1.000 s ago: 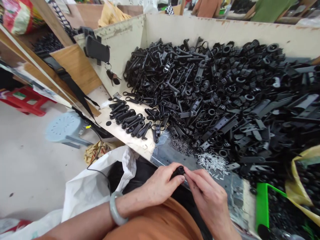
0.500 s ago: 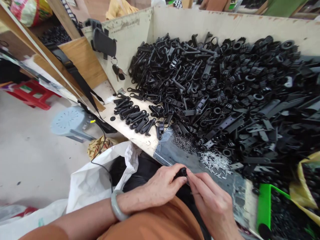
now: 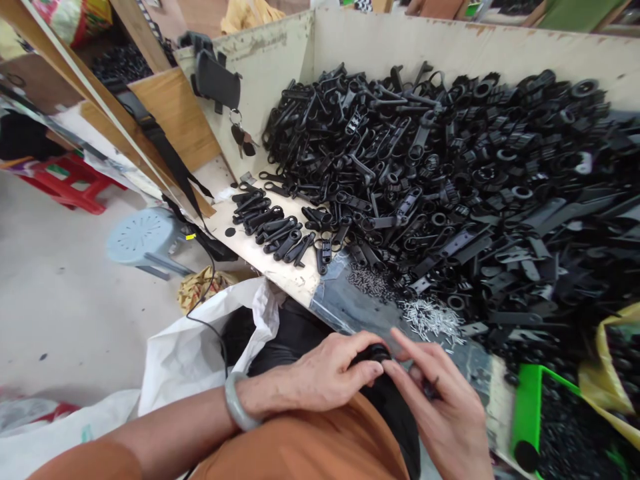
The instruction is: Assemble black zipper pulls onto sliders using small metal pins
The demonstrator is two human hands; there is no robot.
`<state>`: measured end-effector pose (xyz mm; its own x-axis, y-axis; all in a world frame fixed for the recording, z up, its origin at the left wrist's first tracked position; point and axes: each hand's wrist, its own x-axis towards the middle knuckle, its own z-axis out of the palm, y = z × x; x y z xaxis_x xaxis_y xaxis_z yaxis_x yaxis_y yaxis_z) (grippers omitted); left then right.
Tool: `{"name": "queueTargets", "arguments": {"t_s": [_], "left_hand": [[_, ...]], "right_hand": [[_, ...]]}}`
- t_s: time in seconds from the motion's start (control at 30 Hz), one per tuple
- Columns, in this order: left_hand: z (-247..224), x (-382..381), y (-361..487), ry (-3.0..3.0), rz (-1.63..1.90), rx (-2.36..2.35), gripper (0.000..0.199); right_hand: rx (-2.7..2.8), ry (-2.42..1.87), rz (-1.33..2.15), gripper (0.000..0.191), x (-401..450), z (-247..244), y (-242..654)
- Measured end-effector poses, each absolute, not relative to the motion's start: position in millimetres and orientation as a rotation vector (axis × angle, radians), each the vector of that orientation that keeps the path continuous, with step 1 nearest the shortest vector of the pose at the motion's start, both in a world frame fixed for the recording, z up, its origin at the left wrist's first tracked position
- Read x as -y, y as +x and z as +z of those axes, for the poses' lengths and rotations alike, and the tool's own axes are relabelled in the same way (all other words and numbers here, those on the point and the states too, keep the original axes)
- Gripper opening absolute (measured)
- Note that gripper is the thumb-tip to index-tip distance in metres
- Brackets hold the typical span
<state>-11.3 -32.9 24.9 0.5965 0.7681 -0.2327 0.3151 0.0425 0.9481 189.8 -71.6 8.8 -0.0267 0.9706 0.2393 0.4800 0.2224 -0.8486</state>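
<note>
My left hand [image 3: 330, 370] is closed round a small black plastic part [image 3: 379, 352], held low in front of my body. Its rounded end shows past the thumb and index finger; the rest is hidden in the hand. Beside it, the thumb of my right hand [image 3: 440, 393] touches or nearly touches that end. The right index finger is lifted away from the thumb, while the other fingers curl inward around something small and dark that I cannot make out. On the grey bench surface just beyond lie a heap of silver pins [image 3: 433, 319] and a patch of small dark pins [image 3: 369, 280].
A big pile of black plastic parts [image 3: 400, 153] fills the walled bench. Several black assembled pieces [image 3: 273, 227] lie in a row at left. A green bin [image 3: 527, 407] stands at right, a white sack [image 3: 175, 353] at left, a blue stool [image 3: 145, 237] beyond.
The right index finger has lifted off the black part and the right hand has opened somewhat. More of the part's rounded end now shows in my left hand. The view has shifted slightly.
</note>
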Motion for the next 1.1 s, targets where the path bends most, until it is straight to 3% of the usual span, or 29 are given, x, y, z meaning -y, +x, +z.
{"name": "queueTargets", "arguments": {"t_s": [0.07, 0.13, 0.23, 0.37, 0.5, 0.57, 0.7, 1.1], "left_hand": [[24.8, 36.0, -15.7, 1.589, 0.417, -0.861, 0.036], [21.7, 38.0, -18.3, 1.636, 0.436, -0.817, 0.036], [14.3, 37.1, -17.1, 1.701, 0.526, -0.927, 0.036], [7.9, 30.5, -13.0, 1.753, 0.579, -1.148, 0.036], [3.1, 21.4, -18.1, 1.479, 0.551, -1.298, 0.046], [-0.6, 17.7, -22.0, 1.352, 0.503, -1.253, 0.038], [-6.2, 16.3, -23.9, 1.227, 0.459, -1.146, 0.015], [-2.7, 14.2, -17.4, 1.086, 0.368, -1.101, 0.017]], "right_hand": [[1.462, -1.436, 0.902, 0.046, 75.9, 4.7, 188.6], [1.335, -1.461, 1.052, 0.044, 78.6, -2.2, 183.7], [1.145, -1.449, 1.187, 0.041, 74.8, -15.4, 171.3], [0.863, -1.371, 1.363, 0.053, 57.0, -28.3, 158.5], [0.813, -1.333, 1.517, 0.046, 41.2, -32.9, 157.2], [0.831, -1.320, 1.581, 0.042, 37.3, -34.5, 157.8], [0.897, -1.337, 1.552, 0.040, 35.0, -37.4, 157.8], [1.056, -1.358, 1.508, 0.042, 33.5, -40.7, 162.7]]}}
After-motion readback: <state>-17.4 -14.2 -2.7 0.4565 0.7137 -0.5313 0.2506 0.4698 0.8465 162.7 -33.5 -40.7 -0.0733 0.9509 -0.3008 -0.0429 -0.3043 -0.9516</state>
